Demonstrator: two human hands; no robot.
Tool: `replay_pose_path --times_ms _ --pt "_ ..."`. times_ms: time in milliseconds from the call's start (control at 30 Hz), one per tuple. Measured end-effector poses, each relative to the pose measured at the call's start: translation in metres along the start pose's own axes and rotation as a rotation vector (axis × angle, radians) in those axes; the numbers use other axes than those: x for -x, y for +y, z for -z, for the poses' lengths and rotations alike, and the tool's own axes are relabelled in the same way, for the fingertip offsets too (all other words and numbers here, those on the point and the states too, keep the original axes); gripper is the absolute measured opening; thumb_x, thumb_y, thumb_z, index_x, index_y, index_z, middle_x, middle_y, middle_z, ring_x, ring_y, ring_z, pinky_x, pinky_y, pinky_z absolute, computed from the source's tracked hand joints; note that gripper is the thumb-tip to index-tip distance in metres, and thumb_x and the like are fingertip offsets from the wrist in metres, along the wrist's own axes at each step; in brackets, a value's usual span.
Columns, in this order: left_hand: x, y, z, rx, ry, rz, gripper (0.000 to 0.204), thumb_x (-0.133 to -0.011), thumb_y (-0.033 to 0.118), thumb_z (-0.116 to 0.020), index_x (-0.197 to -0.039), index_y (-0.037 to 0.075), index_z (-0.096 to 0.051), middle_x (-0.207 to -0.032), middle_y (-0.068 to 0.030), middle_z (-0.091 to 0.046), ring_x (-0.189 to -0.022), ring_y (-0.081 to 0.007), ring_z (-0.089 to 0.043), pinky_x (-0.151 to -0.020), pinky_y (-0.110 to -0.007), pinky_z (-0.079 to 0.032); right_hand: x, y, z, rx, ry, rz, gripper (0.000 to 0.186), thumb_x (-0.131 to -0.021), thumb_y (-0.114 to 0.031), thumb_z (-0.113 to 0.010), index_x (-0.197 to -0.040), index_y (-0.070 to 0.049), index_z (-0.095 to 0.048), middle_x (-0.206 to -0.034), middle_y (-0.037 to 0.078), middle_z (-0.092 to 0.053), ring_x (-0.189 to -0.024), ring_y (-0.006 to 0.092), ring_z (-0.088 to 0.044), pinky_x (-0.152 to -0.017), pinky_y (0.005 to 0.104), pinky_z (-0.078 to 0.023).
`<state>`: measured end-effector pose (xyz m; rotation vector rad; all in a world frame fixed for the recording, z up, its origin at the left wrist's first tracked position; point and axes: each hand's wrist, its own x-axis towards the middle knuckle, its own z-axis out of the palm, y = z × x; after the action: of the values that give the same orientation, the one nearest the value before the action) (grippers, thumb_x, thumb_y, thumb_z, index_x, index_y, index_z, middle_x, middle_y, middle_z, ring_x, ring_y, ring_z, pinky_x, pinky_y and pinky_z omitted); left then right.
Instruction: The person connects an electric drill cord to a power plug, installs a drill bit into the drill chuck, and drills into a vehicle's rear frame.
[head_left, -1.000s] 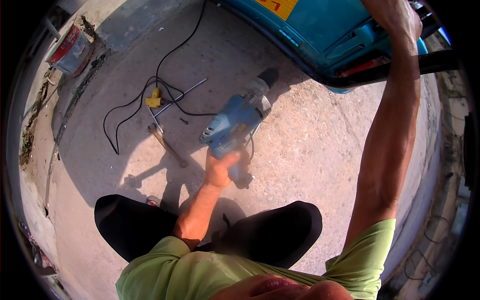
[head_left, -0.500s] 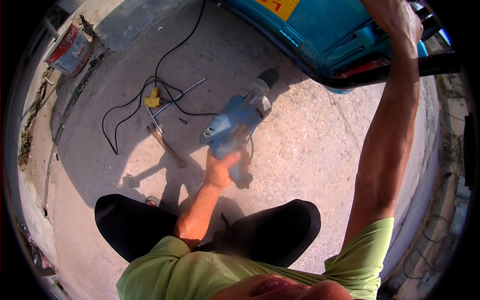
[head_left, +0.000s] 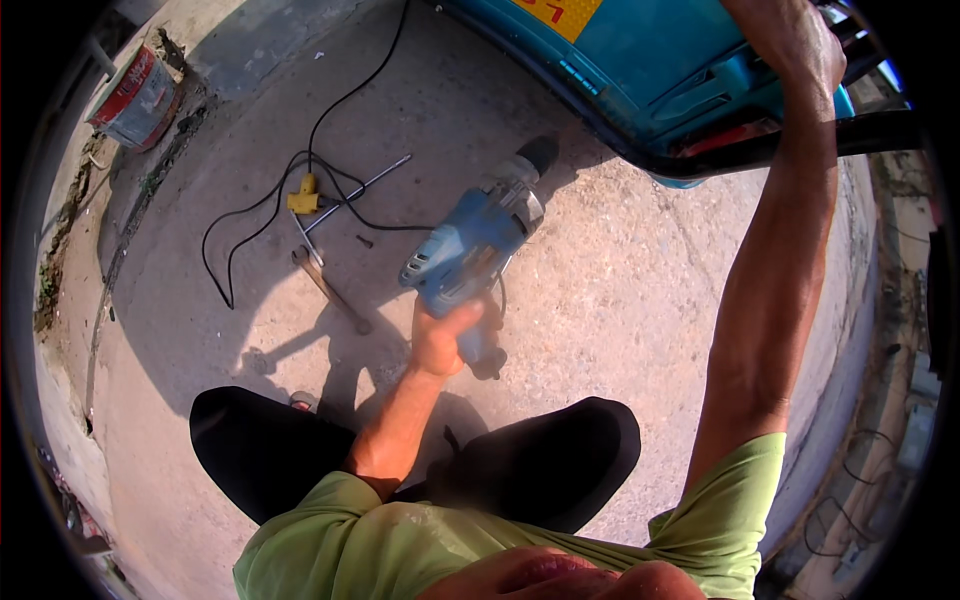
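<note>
My left hand (head_left: 438, 340) is wrapped round the grip of a blue corded power drill (head_left: 470, 248), held above the concrete ground. The drill's dark chuck (head_left: 538, 155) points up and to the right, toward a turquoise machine body (head_left: 660, 60). My right arm stretches up to that body. At its edge, beside black bars, my right hand (head_left: 800, 50) looks closed, but the picture's rim hides what it grips. A black cord (head_left: 395, 226) runs from the drill to a yellow plug connector (head_left: 304, 196) on the ground.
A chrome T-handle wrench (head_left: 372, 182) lies by the connector, with a rusty spanner (head_left: 335, 295) and a small bolt (head_left: 365, 241) nearby. A red and white bucket (head_left: 138, 100) stands at the far left, beside a cracked ledge. Cables and boxes (head_left: 915, 438) line the right side.
The view has shifted very slightly. Both hands and the drill stay in almost the same place.
</note>
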<state>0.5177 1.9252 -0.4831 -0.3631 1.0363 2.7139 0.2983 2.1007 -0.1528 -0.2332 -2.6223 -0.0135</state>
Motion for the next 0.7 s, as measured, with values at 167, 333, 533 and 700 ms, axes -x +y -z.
replay_pose_path --times_ms 167,333,533,700 --pt "0.000 0.005 0.006 -0.005 0.020 0.006 0.037 -0.085 0.011 -0.067 -0.117 -0.006 -0.060 -0.085 -0.0160 -0.068 -0.065 -0.0237 -0.069 -0.055 -0.036 -0.059 -0.003 -0.003 -0.008 0.007 -0.016 0.003 0.059 -0.091 -0.041 -0.074 -0.135 -0.003 -0.064 -0.107 0.017 -0.075 -0.078 0.0209 -0.074 -0.069 0.0318 -0.064" --pt "-0.002 -0.001 -0.001 0.033 -0.005 0.004 0.037 -0.085 0.010 -0.067 -0.118 -0.006 -0.060 -0.086 -0.0159 -0.069 -0.066 -0.0238 -0.069 -0.055 -0.036 -0.059 0.000 0.005 -0.006 0.045 0.099 0.076 0.058 -0.091 -0.040 -0.074 -0.135 -0.003 -0.063 -0.109 0.017 -0.074 -0.079 0.0205 -0.074 -0.068 0.0315 -0.064" --pt "-0.003 0.000 0.001 0.023 0.006 -0.004 0.038 -0.085 0.010 -0.067 -0.118 -0.006 -0.060 -0.087 -0.0157 -0.069 -0.067 -0.0236 -0.070 -0.055 -0.035 -0.060 -0.002 0.001 -0.006 -0.043 -0.009 -0.005 0.058 -0.091 -0.039 -0.074 -0.137 -0.004 -0.062 -0.108 0.016 -0.074 -0.078 0.0192 -0.073 -0.065 0.0303 -0.064" --pt "-0.002 0.005 -0.001 0.036 -0.031 0.011 0.038 -0.085 0.010 -0.066 -0.118 -0.006 -0.060 -0.088 -0.0155 -0.069 -0.068 -0.0235 -0.070 -0.055 -0.035 -0.060 -0.001 -0.001 -0.003 0.017 0.011 0.001 0.059 -0.091 -0.040 -0.075 -0.136 -0.004 -0.063 -0.110 0.017 -0.074 -0.082 0.0221 -0.074 -0.072 0.0334 -0.065"
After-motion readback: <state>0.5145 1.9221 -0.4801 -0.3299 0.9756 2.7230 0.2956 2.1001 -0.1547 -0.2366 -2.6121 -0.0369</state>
